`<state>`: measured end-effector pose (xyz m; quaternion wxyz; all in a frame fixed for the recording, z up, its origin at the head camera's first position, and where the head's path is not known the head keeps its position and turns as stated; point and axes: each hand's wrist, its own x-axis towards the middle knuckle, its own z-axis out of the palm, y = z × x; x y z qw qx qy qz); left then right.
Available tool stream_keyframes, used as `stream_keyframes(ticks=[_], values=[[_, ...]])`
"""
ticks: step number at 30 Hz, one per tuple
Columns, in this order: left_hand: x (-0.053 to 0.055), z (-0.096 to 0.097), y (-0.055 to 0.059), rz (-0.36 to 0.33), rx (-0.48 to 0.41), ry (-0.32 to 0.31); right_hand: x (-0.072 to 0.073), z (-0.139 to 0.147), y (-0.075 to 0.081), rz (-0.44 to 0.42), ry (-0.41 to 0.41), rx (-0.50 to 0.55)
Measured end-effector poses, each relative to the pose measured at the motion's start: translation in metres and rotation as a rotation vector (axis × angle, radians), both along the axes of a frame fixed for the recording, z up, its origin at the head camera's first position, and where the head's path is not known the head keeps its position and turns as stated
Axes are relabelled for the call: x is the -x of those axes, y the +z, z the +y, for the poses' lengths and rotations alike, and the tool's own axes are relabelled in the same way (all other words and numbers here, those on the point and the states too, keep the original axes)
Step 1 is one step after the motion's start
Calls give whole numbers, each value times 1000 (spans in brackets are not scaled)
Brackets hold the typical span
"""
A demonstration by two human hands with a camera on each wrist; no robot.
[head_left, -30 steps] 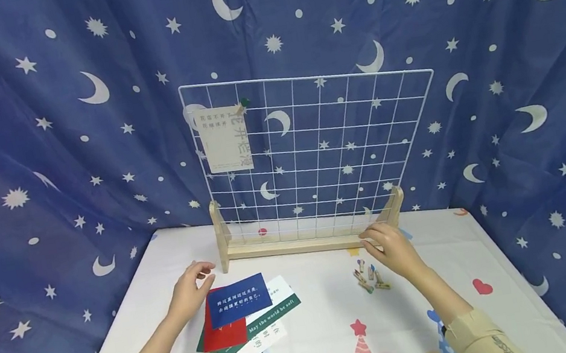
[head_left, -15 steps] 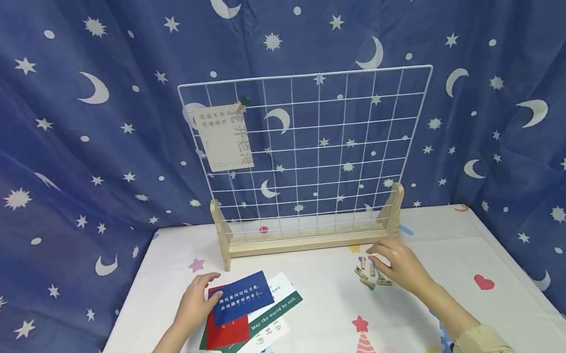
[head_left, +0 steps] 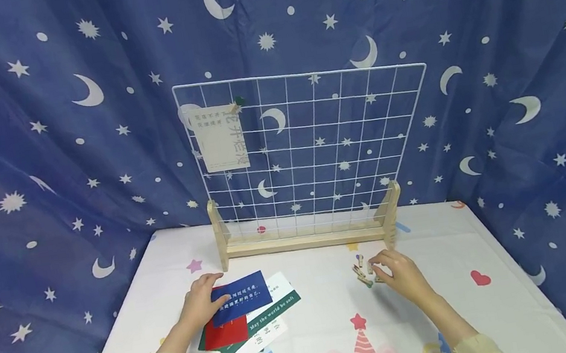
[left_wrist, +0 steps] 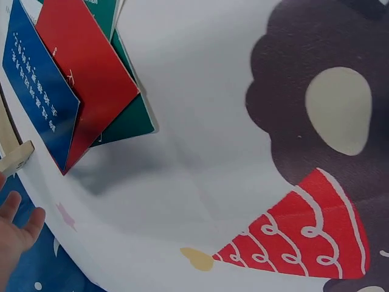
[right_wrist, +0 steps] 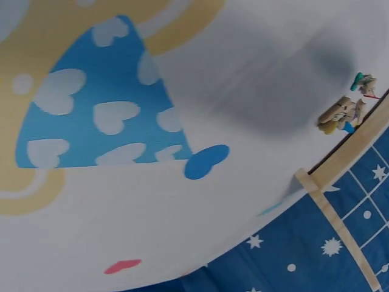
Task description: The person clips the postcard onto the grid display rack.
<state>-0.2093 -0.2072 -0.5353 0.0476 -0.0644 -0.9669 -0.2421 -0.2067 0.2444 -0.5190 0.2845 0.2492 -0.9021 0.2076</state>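
My left hand [head_left: 198, 302] hovers at the left edge of the blue card [head_left: 241, 297], its thumb over the card in the head view. In the left wrist view its spread fingers [left_wrist: 21, 228] appear apart from the cards. Beneath the blue card lie a red card [head_left: 229, 333], a green-and-white card [head_left: 276, 312] and a white card [head_left: 259, 345]. My right hand [head_left: 401, 276] is at the small wooden clothespins [head_left: 361, 273], with a gap between thumb and forefinger; it hides some of them. Nothing shows as gripped by either hand.
A white wire grid [head_left: 312, 154] stands at the back on a wooden base [head_left: 303, 240]. A cream card [head_left: 221, 140] hangs at its upper left under a clothespin [head_left: 235, 108] with a green ornament. The patterned white tablecloth [head_left: 322, 292] meets a blue starry curtain [head_left: 64, 142].
My right hand has come down and nearer to the clothespins, covering some of them. My left hand has moved slightly right and nearer, its thumb now over the blue card. The view shifted a little.
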Motion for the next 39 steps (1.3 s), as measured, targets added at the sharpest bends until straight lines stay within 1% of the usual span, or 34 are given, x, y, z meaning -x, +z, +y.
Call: stream_keyframes(ticks=[3,4,7,12,18,21,25,28,31,35,39], values=[[2,0,-4,-48,-2,-13,-1,3,-4,-16,-16,-1],[2,-1,-5,-75,-4,-16,-2,4,-6,-28,-24,0],[4,-2,-7,-121,27,-22,-3,7,-9,-67,-58,2],[5,-3,-8,-158,94,-36,-1,13,-14,-95,-80,16],[7,-4,-12,-221,112,-46,0,17,-19,-150,-110,23],[6,-4,-14,-255,133,-60,0,19,-22,-164,-124,28],[1,-4,-16,-299,153,-40,2,22,-28,-174,-138,13],[-1,-3,-18,-314,146,-17,3,25,-33,-190,-151,5],[0,0,-18,-311,143,-12,3,28,-36,-206,-165,7],[4,1,-18,-288,184,-30,4,30,-37,-203,-158,8],[11,3,-17,-258,230,-50,7,29,-36,-194,-141,18]])
